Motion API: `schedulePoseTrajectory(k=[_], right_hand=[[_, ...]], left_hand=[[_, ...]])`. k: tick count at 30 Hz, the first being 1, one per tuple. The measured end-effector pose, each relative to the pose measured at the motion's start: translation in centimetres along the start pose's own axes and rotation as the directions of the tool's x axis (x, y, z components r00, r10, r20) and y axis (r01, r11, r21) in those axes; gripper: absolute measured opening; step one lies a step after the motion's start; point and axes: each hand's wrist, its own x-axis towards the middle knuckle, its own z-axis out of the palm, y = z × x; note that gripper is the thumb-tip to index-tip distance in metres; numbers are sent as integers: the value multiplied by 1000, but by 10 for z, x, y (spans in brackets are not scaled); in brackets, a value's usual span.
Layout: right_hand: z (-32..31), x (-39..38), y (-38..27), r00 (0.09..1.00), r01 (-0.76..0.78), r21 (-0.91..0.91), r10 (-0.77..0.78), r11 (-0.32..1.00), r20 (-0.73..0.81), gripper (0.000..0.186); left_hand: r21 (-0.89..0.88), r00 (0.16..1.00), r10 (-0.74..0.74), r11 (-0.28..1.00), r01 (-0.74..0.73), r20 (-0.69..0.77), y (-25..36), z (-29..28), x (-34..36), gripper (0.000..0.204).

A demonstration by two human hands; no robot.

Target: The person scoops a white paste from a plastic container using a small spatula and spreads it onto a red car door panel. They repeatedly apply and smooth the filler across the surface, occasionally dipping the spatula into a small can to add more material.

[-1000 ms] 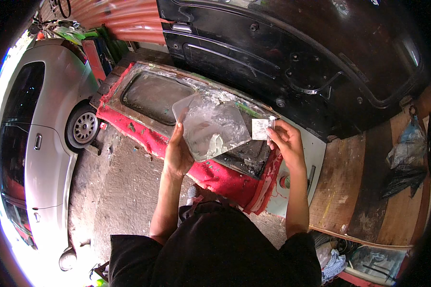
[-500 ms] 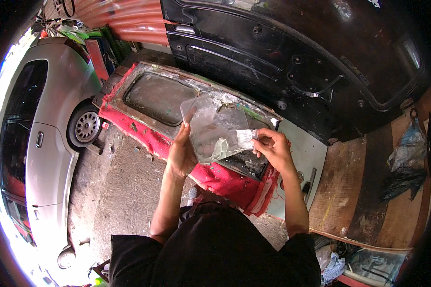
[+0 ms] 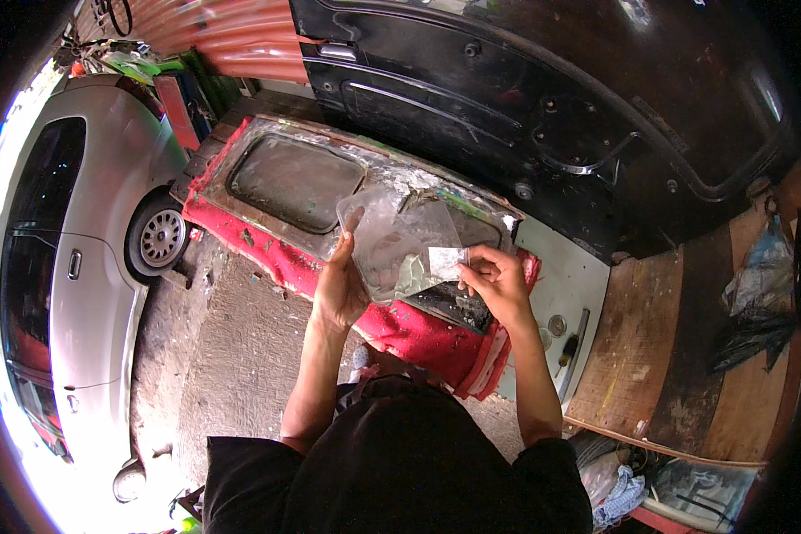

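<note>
My left hand [image 3: 338,289] grips a clear plastic palette [image 3: 384,233] smeared with pale paste [image 3: 409,274] by its left side. My right hand [image 3: 498,285] pinches a small square spreader [image 3: 445,262], whitish and smeared, over the palette's right half; whether it touches the surface I cannot tell. Behind both hands lies a worn metal panel [image 3: 294,178], caked with white and green patches, on red padded cloth [image 3: 231,236].
A silver car [image 3: 98,285] stands at left. A black vehicle panel [image 3: 552,107] rises behind. At right are a pale board [image 3: 543,254] with a dark-handled tool [image 3: 568,351], wooden planks [image 3: 632,347] and a hanging plastic bag [image 3: 756,285]. Corrugated red sheet [image 3: 214,40] backs the space.
My right hand has moved left and down, carrying the spreader from beside the palette to over it. My left hand and the palette have shifted slightly to the right.
</note>
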Motion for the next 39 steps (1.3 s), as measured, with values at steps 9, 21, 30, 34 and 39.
schedulePoseTrajectory(k=[9, 21, 30, 34, 39], right_hand=[[5, 0, -2, 1000, -2, -12, 2, 1000, 14, 9], [31, -1, 9, 999, -44, 83, 43, 996, 14, 12], [52, -2, 26, 996, -87, 74, 89, 994, -24, 10], [53, -3, 39, 994, -99, 97, 103, 990, -34, 11], [67, -13, 38, 964, -176, 320, 228, 931, -133, 10]], left_hand=[[-13, 998, -24, 1000, 23, -53, -4, -2, 4, 53], [89, 983, 44, 996, -28, -181, -17, 1, 10, 51], [152, 971, 146, 981, -117, -191, -34, 8, 14, 49], [175, 955, 197, 972, -159, -222, -37, 11, 13, 47], [239, 896, 354, 925, -295, -266, -44, 15, 14, 48]])
